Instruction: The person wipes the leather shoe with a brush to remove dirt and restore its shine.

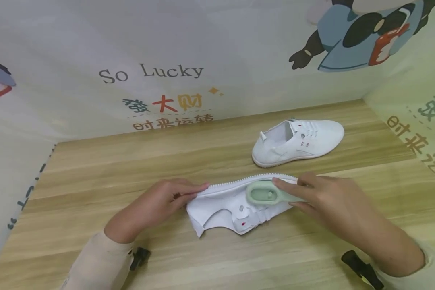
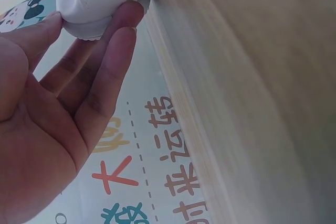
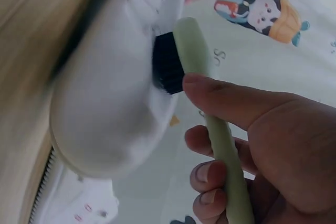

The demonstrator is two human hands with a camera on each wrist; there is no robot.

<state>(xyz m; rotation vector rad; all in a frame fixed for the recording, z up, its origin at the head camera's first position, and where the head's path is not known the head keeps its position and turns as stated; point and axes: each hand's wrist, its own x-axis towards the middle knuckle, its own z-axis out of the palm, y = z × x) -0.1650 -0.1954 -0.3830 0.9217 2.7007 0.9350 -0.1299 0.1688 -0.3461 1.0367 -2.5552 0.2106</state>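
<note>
A white shoe (image 1: 217, 205) lies on its side on the wooden table, its sole edge toward the back and its opening facing the front. My left hand (image 1: 170, 195) pinches the heel end between thumb and fingers; the left wrist view shows the fingertips at the heel (image 2: 100, 3). My right hand (image 1: 328, 197) grips a pale green shoe brush (image 1: 264, 193) by its handle, fingers wrapped round it and thumb near the head. In the right wrist view the brush's dark bristles (image 3: 167, 62) press against the shoe's side, near the laces.
A second white shoe (image 1: 301, 141) stands upright farther back on the wooden table (image 1: 130, 157), toe to the right. Printed white cloth (image 1: 166, 40) hangs behind and along both sides. Black straps (image 1: 362, 270) show at my wrists.
</note>
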